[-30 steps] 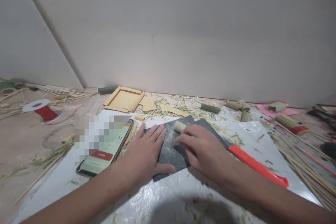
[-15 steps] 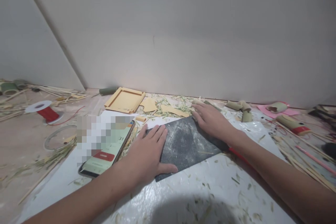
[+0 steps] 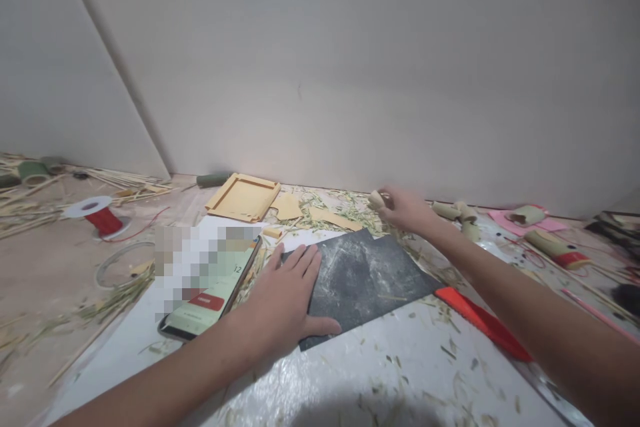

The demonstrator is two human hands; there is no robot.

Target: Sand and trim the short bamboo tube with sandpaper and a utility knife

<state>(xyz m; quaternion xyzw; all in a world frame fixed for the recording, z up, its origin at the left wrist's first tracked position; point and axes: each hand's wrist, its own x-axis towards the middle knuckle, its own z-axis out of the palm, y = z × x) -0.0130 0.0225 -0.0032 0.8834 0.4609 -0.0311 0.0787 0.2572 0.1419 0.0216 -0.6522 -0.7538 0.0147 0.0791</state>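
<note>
My left hand (image 3: 283,303) lies flat on the left part of a dark grey sheet of sandpaper (image 3: 365,270), fingers spread and pressing it down. Whitish dust marks the sheet's surface. Beyond the sheet's far edge, my right hand (image 3: 405,208) is closed around a short pale piece of bamboo (image 3: 376,200), whose end shows past the fingertips. A red-handled tool (image 3: 483,320), partly hidden by my right forearm, lies beside the sheet's right corner. Left of my left hand rests a phone (image 3: 215,300) with a lit screen.
A yellow cardboard frame (image 3: 243,197) stands by the wall among bamboo shavings (image 3: 333,201). At left are a spool of red cord (image 3: 103,217), a tape roll (image 3: 125,265) and thin sticks. Several bamboo tubes (image 3: 550,247) and pink paper (image 3: 547,221) lie at right.
My right hand has lifted off the sandpaper and closed on the bamboo piece beyond it. My left hand stays flat on the sheet. More of the red-handled tool is uncovered.
</note>
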